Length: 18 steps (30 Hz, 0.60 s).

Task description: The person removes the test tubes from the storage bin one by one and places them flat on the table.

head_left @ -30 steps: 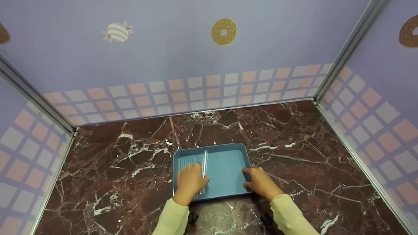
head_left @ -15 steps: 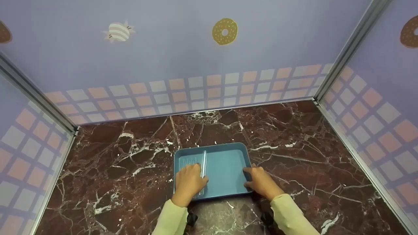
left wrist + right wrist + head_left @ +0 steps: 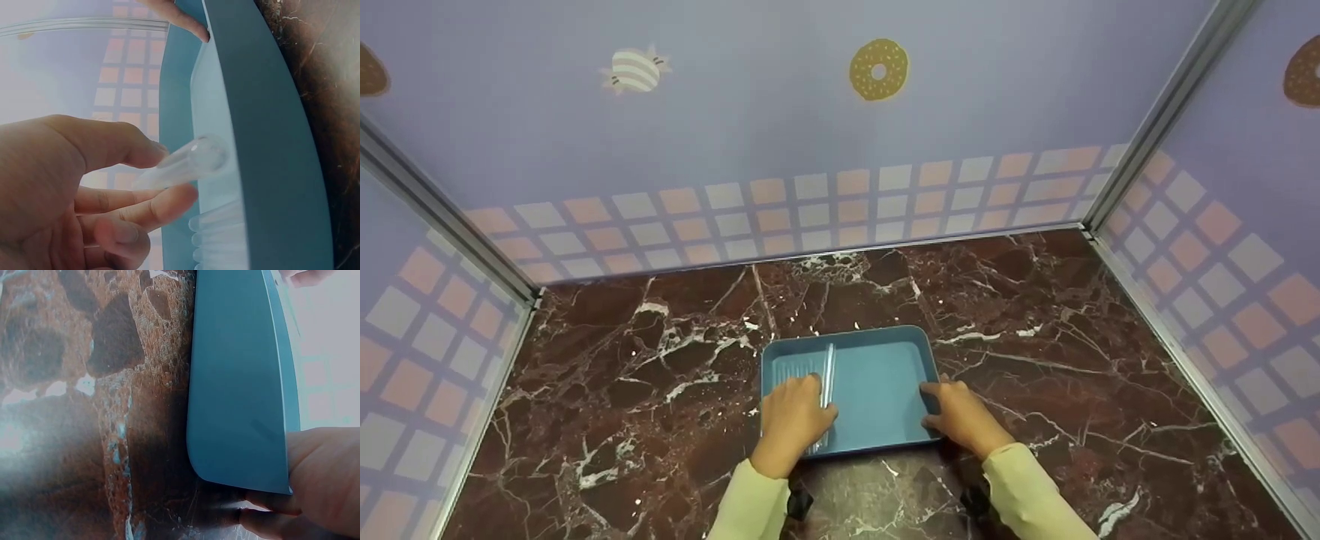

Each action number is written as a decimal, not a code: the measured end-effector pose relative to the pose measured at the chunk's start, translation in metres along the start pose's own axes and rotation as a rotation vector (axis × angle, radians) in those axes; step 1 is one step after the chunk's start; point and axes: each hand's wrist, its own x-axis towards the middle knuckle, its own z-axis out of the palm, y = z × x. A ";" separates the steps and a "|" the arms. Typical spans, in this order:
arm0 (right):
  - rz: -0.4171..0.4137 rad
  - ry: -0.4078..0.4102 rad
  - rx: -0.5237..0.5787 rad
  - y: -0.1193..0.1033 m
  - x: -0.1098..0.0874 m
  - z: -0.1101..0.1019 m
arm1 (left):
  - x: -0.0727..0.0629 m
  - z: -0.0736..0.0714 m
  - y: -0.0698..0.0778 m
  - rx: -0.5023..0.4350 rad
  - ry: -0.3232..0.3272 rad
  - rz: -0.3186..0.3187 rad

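Observation:
A blue rectangular tray (image 3: pixel 885 390) lies on the dark marbled surface. My left hand (image 3: pixel 793 420) is over its left part and pinches a clear test tube (image 3: pixel 205 156) between thumb and fingers, its rounded end showing in the left wrist view. In the head view this tube (image 3: pixel 829 367) runs front to back across the tray. Several similar clear tubes (image 3: pixel 795 369) lie side by side at the tray's left, partly hidden under the hand. At the tray's right side, my right hand (image 3: pixel 964 420) grips the rim, thumb and fingers around the wall (image 3: pixel 242 394).
The marbled surface (image 3: pixel 660 420) extends around the tray on all sides. A purple wall (image 3: pixel 765 135) with checks and printed sweets closes the back, with side walls (image 3: pixel 1222 262) at left and right.
My left hand and its test tube have shifted very slightly left relative to the tray. The right hand keeps its grip on the tray rim, and the view has drifted a little.

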 end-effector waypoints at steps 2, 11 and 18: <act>0.002 -0.006 0.006 0.000 0.000 0.000 | -0.001 -0.002 -0.001 0.005 0.009 0.009; 0.004 -0.012 0.009 0.001 0.001 0.001 | -0.002 -0.005 -0.001 0.011 0.020 0.014; -0.005 0.010 -0.012 0.000 0.001 0.001 | -0.002 -0.006 -0.001 0.013 0.027 0.023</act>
